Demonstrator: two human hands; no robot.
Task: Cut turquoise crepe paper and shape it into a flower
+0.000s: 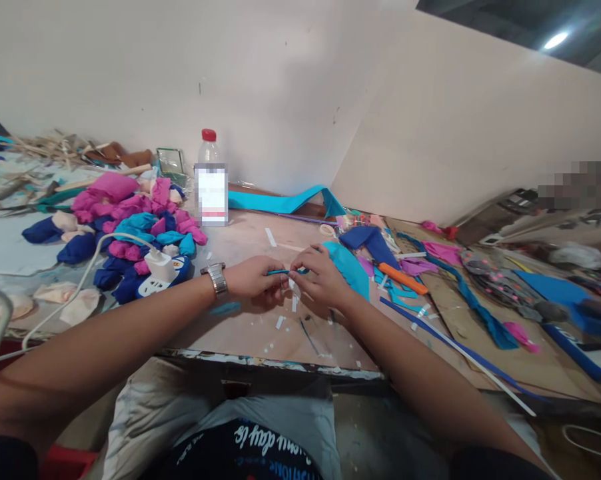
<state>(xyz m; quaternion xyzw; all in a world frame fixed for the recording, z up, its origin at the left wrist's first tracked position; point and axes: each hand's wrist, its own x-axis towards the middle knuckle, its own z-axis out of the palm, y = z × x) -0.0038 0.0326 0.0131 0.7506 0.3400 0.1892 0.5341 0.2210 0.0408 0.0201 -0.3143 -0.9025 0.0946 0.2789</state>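
Close together over the middle of the worktable, my left hand (253, 279) and my right hand (323, 277) both pinch a small blue fabric strip (278, 272). A bit of white (291, 285) shows between the fingertips; its kind is too small to tell. My left wrist wears a metal watch (218, 280). Under and beyond my right hand lies a turquoise fabric piece (353, 270). Small white strips (279, 323) are scattered on the tabletop below my fingers. The inner sides of both hands are partly hidden.
Left stand a power strip with a white plug (161, 267) and a heap of pink and blue fabric pieces (125, 207). A red-capped bottle (210, 193) is behind. Right lie an orange utility knife (403, 279), fabric scraps and cardboard (455, 313). The table's front edge (280, 363) faces me.
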